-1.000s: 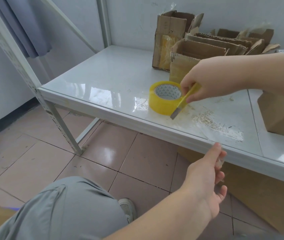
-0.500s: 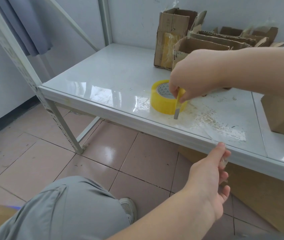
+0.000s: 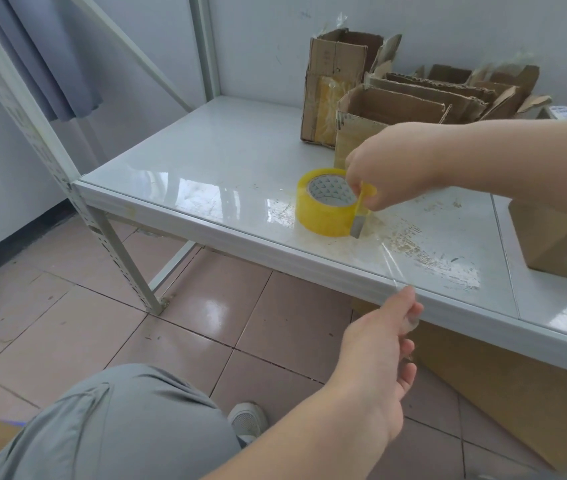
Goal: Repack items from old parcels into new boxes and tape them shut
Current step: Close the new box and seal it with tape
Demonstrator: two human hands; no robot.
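Note:
A yellow roll of packing tape (image 3: 322, 213) lies flat on the white shelf (image 3: 226, 168) near its front edge. My right hand (image 3: 393, 164) grips a yellow box cutter (image 3: 361, 216), its blade end pointing down beside the roll's right side. A clear strip of tape (image 3: 391, 263) stretches from the roll over the shelf edge to my left hand (image 3: 382, 344), which pinches its free end just below the edge.
Several opened, torn cardboard boxes (image 3: 379, 109) stand at the back of the shelf. A closed brown box (image 3: 559, 237) sits at the right. Flat cardboard (image 3: 503, 393) leans under the shelf. My grey-trousered knee (image 3: 119, 427) is at bottom left above the tiled floor.
My right hand has swung the cutter from a slant to nearly upright against the roll's right side. My left hand keeps pinching the tape strip taut below the edge.

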